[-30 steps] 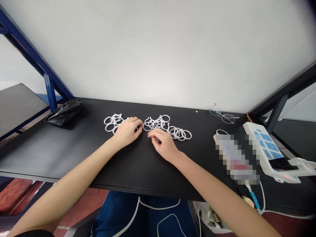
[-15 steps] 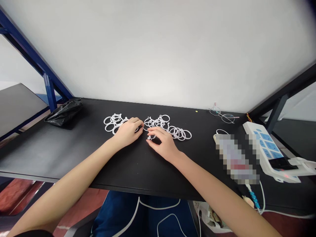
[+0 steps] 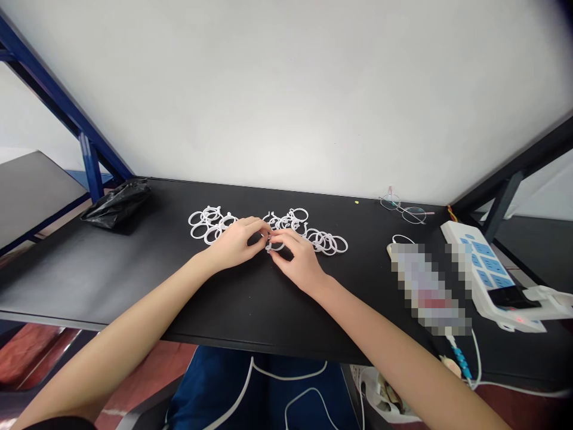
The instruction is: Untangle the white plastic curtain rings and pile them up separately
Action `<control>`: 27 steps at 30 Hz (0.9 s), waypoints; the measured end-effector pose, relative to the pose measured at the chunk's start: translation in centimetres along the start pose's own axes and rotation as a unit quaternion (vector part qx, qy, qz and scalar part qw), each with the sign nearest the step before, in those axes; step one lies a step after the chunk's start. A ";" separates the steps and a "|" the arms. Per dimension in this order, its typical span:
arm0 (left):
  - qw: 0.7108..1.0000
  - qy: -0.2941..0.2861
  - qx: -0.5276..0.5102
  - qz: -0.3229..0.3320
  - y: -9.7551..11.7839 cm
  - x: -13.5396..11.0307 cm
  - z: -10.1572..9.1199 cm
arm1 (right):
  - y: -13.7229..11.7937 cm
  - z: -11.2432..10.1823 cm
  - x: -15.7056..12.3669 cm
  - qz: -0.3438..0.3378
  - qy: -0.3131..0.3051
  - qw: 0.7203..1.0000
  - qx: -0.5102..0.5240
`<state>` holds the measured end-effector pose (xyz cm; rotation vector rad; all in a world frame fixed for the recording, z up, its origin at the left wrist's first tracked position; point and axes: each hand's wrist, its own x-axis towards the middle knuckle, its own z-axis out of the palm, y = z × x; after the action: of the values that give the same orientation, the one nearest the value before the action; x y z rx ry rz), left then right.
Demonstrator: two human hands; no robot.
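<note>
Fingers meeting in the middle of the black table [image 3: 250,298], my two hands are around one white plastic curtain ring [image 3: 278,246] with a small knob on it. My right hand [image 3: 301,263] grips this ring between thumb and fingers. My left hand [image 3: 237,243] is closed, its thumb and fingertips pinched at the ring's left side. Its fingertips partly cover what they grip. Left of my left hand lies a group of white curtain rings [image 3: 213,229]. More white curtain rings [image 3: 329,240] lie in a tangled heap behind and right of my right hand.
A crumpled black plastic bag [image 3: 117,206] lies at the back left. Eyeglasses [image 3: 414,214] rest near the wall at the right. Beyond my right forearm are a blurred-out phone [image 3: 425,289] with a cable and a white power strip [image 3: 487,269].
My left hand has moved right, away from the left group of rings, and its fingertips now meet the ring in my right hand. The right hand has barely shifted.
</note>
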<state>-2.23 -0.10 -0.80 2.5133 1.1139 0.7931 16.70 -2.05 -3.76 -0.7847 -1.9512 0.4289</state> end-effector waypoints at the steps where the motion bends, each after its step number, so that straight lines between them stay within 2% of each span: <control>1: 0.999 -0.004 -0.029 -0.012 0.1 0.0 0.0 | 0.0 0.0 0.0 0.002 0.003 1.000 0.001; 6: 0.983 -0.037 -0.167 -0.068 0.2 0.1 -0.1 | 0.0 0.0 0.1 0.016 0.026 1.000 -0.007; 13: 0.936 -0.062 -0.332 -0.096 0.2 0.2 -0.3 | -0.2 0.0 0.1 0.040 0.035 0.999 0.008; 16: 0.923 -0.070 -0.363 -0.103 0.3 0.2 -0.4 | -0.3 0.0 0.1 0.050 0.035 0.998 0.018; 27: 0.910 -0.103 -0.386 -0.105 0.1 0.3 -0.5 | -0.4 0.0 0.0 0.054 0.021 0.998 0.026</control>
<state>-2.24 0.06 -0.24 1.7308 0.7681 0.7030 16.59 -2.36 -3.52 -0.8618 -1.8570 0.5208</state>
